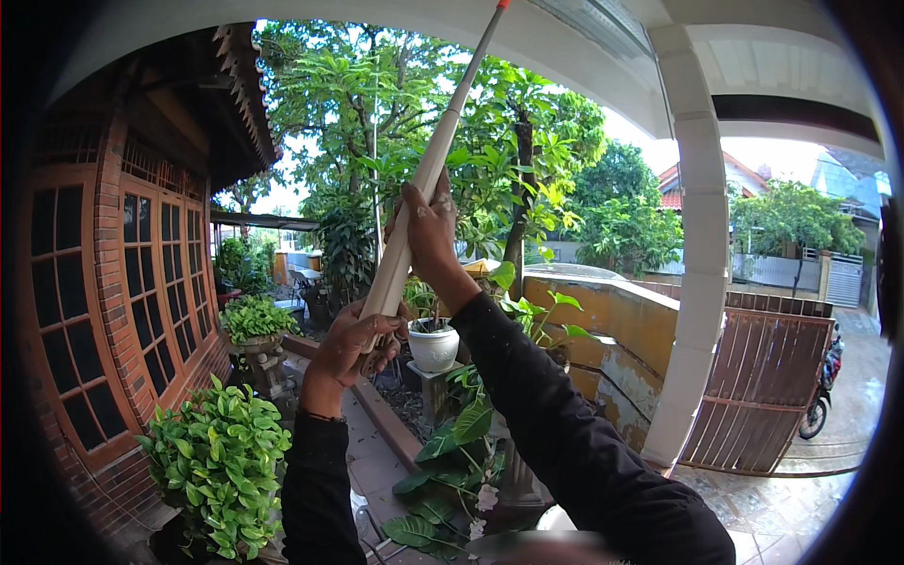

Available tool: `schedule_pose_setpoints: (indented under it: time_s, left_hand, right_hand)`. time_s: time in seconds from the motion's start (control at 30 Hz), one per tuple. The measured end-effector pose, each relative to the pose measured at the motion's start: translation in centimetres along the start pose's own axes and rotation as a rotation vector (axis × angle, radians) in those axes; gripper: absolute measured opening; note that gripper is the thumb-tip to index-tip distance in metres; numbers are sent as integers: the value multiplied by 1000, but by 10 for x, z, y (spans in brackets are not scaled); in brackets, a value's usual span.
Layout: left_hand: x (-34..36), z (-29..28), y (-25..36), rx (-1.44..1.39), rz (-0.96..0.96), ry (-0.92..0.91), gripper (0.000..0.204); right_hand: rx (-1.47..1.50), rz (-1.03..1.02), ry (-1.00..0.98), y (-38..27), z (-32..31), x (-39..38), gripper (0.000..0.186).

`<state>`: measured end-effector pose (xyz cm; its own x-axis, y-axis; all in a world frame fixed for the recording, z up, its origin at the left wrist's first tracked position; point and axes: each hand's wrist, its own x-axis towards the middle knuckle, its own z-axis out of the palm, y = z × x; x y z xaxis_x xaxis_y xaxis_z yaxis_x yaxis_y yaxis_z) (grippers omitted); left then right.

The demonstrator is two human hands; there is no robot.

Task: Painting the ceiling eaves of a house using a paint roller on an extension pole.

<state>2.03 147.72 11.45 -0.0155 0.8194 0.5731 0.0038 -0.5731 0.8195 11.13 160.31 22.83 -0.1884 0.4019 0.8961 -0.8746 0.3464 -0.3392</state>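
Note:
A long beige pole (393, 266) slants up and to the right, thick at its lower end and thin toward an orange tip (503, 4) at the upper edge of the picture. My left hand (350, 347) is closed around the pole's lower end, fingers curled. Higher up the shaft, my right hand (431, 226) wraps round it, with pale smears on the fingers. Both arms wear black sleeves. What the pole reaches above is cut off by the picture's edge.
A white post (702, 217) stands on the right beside a brown slatted gate (758, 386). A leafy bush (221, 461) and brick wall with wooden windows (165, 273) line the left. Ahead are a white flowerpot (434, 348) and a yellow wall (603, 330). A white beam (414, 34) runs overhead.

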Motion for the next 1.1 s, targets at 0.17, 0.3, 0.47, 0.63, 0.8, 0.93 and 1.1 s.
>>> schedule_pose_setpoints:
  time_s: [0.17,0.3,0.47,0.63,0.8,0.93,1.1]
  left_hand:
    - [-26,6,10,-14,11,19,38]
    - [-60,8,16,41,20,94,37]
    - [-108,41,10,162,-6,253,39]
    - [-122,79,-6,268,112,225,49]
    - [-33,71,23,196,233,248,68]
    - [50,82,66,2,123,119,71]
    - [102,140,85,-41,159,-86,57]
  right_hand:
    - [-11,24,-11,1,17,-15,58]
    - [81,33,-50,-6,42,-38,69]
    - [404,364,-91,-34,53,-80,52]
    - [470,381,-120,-50,25,-115,28]
    - [445,519,-182,-64,-24,-145,50]
    - [538,592,-109,-89,-22,-167,51]
    - [642,652,-143,-119,-51,-176,52]
